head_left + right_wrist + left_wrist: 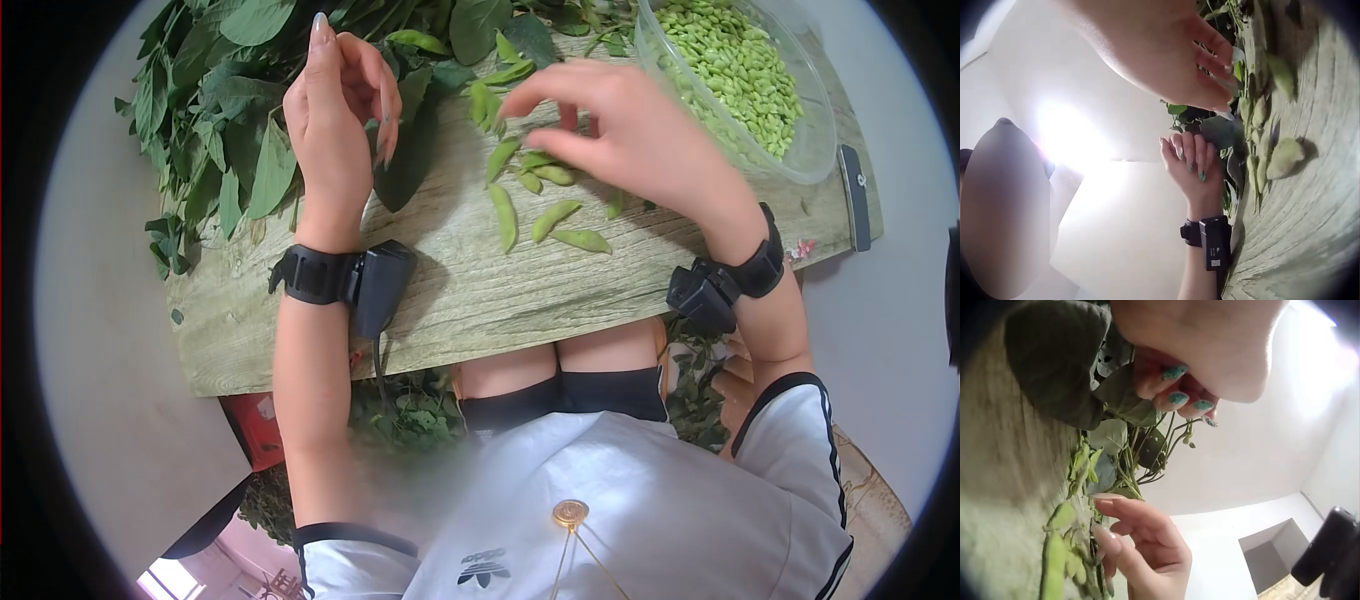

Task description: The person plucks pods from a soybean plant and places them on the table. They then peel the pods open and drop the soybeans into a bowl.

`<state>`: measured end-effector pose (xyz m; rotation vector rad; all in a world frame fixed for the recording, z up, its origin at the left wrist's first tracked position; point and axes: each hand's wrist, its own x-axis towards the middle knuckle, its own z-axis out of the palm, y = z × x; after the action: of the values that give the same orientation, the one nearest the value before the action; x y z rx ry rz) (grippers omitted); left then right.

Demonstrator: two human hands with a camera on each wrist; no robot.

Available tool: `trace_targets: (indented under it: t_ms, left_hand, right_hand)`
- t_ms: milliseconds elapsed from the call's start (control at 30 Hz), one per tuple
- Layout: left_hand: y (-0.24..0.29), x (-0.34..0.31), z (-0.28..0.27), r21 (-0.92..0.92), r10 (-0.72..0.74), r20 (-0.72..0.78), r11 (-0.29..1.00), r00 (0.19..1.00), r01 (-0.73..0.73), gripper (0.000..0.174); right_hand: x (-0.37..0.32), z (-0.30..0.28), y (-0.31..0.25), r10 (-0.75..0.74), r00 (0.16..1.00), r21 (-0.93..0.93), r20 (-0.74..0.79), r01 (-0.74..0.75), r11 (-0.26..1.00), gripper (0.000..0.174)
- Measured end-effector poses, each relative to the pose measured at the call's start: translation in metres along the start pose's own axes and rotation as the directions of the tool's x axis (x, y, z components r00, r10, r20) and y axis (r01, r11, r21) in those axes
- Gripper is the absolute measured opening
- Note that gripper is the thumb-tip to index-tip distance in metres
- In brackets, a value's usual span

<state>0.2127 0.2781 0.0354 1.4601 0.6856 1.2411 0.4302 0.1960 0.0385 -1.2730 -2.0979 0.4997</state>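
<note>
Green soybean pods (556, 218) lie loose on the wood-grain table (470, 300), in a small scatter in front of the person. Over the far part of this scatter hovers the right hand (625, 125), thumb and forefinger apart and pointing left; no pod shows between them. The left wrist view shows its fingertips close above pods (1054, 562). The left hand (335, 120) is raised at the left beside leafy stalks (240, 110), thumb up and fingers loosely bent, with nothing visible in it. Seen from the right wrist, plump pods (1285, 157) lie near the right fingertips.
A clear plastic tub (822, 165) at the back right holds many shelled green beans (730, 70). A dark flat object (855, 200) stands at the table's right edge. More leaves (410, 405) lie below the near edge, beside a red object (258, 425).
</note>
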Motion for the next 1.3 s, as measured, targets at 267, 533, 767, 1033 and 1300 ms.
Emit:
trace_targets:
  t_ms: [267, 533, 767, 1033, 1300]
  left_hand:
    - [0.001, -0.003, 0.004, 0.079, -0.017, 0.010, 0.997, 1.000, 0.017, 0.051]
    - [0.002, -0.010, 0.006, 0.177, -0.043, 0.181, 0.984, 0.982, 0.011, 0.057]
    - [0.008, -0.015, 0.014, 0.354, -0.167, 0.273, 0.933, 0.947, 0.063, 0.046]
    - [0.008, -0.016, 0.013, 0.169, -0.288, 0.453, 0.957, 0.844, 0.236, 0.045]
    - [0.011, -0.022, 0.023, 0.006, -0.232, 0.434, 0.967, 0.870, 0.254, 0.042]
  right_hand:
    - [0.001, 0.019, 0.009, -0.142, 0.990, -0.031, 0.012, 0.143, 0.989, 0.017]
    - [0.004, 0.010, -0.006, 0.184, 0.982, 0.148, 0.047, -0.189, 0.971, 0.019]
    - [0.005, -0.003, -0.004, 0.318, 0.946, 0.651, 0.065, -0.282, 0.705, 0.019]
    - [0.005, 0.007, -0.002, 0.216, 0.976, 0.769, -0.006, -0.134, 0.626, 0.028]
    - [0.007, 0.013, -0.008, 0.134, 0.961, 0.687, -0.243, 0.073, 0.723, 0.032]
